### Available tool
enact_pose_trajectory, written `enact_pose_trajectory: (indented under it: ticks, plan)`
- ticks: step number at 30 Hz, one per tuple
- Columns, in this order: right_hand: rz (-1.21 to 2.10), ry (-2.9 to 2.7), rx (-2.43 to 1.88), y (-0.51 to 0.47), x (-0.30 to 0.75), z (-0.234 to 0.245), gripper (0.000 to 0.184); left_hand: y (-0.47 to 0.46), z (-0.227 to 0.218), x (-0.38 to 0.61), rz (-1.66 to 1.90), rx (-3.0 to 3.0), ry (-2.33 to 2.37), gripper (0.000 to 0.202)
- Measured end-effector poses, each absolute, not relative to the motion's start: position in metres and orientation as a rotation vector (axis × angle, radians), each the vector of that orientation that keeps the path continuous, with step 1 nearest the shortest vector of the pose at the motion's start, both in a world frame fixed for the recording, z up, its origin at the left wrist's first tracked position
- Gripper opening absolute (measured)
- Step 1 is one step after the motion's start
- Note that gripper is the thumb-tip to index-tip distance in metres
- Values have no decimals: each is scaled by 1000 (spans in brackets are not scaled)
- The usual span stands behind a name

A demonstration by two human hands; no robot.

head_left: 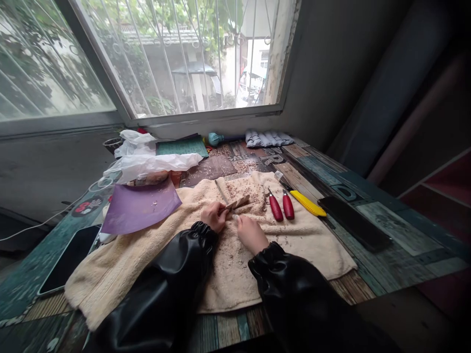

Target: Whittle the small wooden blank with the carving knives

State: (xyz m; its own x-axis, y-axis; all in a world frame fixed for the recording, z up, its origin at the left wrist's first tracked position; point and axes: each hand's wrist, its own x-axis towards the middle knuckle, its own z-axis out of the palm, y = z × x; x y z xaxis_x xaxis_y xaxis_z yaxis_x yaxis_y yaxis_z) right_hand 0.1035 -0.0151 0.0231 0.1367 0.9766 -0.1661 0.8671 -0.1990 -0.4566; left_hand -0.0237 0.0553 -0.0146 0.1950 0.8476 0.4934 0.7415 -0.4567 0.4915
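My left hand (214, 217) is closed around a small flat piece of brown wood (241, 201), which sticks out to the right past the fingertips. My right hand (251, 234) pinches a slim grey file-like tool (221, 190) that slants up and left across the wood; its exact kind is hard to make out. Both hands rest low over a beige towel (312, 247) strewn with wood shavings. Right of them on the towel lie two red-handled carving tools (275, 208) (288, 206) and a yellow-handled cutter (308, 203).
A black phone (355, 223) lies on the right of the patterned table (401, 228), another phone (69, 260) on the left. Purple sandpaper (142, 208), a white plastic bag (154, 166), a green sheet (182, 146) and a grey quilted pad (268, 138) sit further back, below a barred window.
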Motion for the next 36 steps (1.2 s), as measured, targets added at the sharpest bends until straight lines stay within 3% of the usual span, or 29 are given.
enact_pose_trajectory:
  ticks: [36]
  plan:
    - [629,-1830,-2159,-24,103,17,34,50,-10,-24,1021,2300,1472,6]
